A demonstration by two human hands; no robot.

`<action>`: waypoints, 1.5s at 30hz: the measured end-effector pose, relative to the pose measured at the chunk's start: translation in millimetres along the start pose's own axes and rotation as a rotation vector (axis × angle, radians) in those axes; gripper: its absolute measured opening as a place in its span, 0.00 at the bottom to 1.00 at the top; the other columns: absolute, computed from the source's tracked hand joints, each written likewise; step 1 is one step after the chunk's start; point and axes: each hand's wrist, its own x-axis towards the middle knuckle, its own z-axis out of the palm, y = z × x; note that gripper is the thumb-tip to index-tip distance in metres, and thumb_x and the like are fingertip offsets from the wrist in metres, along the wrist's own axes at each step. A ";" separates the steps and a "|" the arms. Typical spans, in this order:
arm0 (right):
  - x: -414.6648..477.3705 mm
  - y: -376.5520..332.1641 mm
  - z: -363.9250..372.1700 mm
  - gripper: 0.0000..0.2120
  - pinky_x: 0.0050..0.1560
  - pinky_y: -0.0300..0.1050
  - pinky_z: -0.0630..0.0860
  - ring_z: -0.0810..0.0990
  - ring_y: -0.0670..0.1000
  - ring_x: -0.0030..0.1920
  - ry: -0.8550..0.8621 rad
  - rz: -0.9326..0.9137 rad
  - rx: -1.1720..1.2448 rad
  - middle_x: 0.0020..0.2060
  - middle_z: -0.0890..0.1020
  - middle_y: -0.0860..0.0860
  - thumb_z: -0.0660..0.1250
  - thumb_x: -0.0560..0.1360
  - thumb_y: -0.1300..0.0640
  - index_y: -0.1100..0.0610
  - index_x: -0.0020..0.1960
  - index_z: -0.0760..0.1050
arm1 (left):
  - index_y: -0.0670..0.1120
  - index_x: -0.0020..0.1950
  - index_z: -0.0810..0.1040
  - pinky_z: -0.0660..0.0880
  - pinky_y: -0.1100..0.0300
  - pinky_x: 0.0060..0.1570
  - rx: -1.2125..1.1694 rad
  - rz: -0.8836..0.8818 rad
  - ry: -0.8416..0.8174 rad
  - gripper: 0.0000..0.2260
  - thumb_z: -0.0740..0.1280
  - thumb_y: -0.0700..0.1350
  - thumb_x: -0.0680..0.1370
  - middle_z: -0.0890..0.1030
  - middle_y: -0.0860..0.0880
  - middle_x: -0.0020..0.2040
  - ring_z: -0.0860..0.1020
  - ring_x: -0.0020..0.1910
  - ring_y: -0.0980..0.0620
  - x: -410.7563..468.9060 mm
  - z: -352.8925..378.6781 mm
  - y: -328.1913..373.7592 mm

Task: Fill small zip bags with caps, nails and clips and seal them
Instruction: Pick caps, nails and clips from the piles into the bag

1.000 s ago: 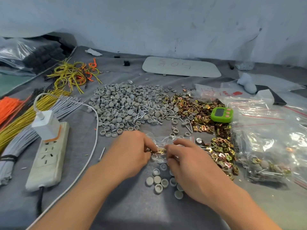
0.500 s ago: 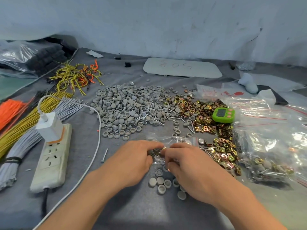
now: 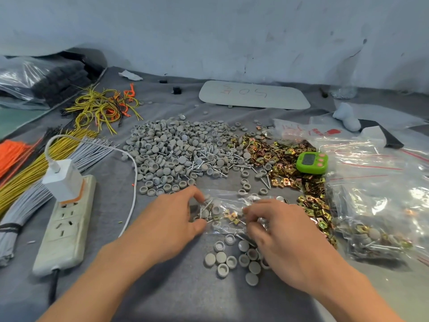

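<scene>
Zip bag (image 3: 228, 213), filled, long axis crosswise: left hand (image 3: 167, 225) pinches its left end, right hand (image 3: 285, 238) its right end.

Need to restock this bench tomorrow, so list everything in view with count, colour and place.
caps pile: many, grey, table centre
loose caps: about a dozen, grey, near the right hand
nails: many, silver, mixed into the pile's right side
clips: many, gold, right of the caps
small zip bag: one, clear, between the hands
other bags: a heap, clear, far right
timer: one, green, on the clips
power strip: one, off-white, left
charger: one, white, plugged into the strip
wire bundles: three, orange, yellow, grey, far left
loose wires: tangle, yellow and orange, back left
board: one, white, at the back
left hand: pinches the bag's left end
right hand: pinches the bag's right end
</scene>
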 end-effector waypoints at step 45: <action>-3.5 0.0 0.7 0.10 0.58 0.51 0.74 0.76 0.49 0.58 -0.180 -0.140 -0.137 0.53 0.82 0.46 0.60 0.77 0.56 0.55 0.37 0.71 | 0.61 0.56 0.82 0.79 0.58 0.43 0.015 0.078 0.331 0.18 0.80 0.49 0.69 0.82 0.64 0.44 0.81 0.41 0.58 -16.7 15.7 11.2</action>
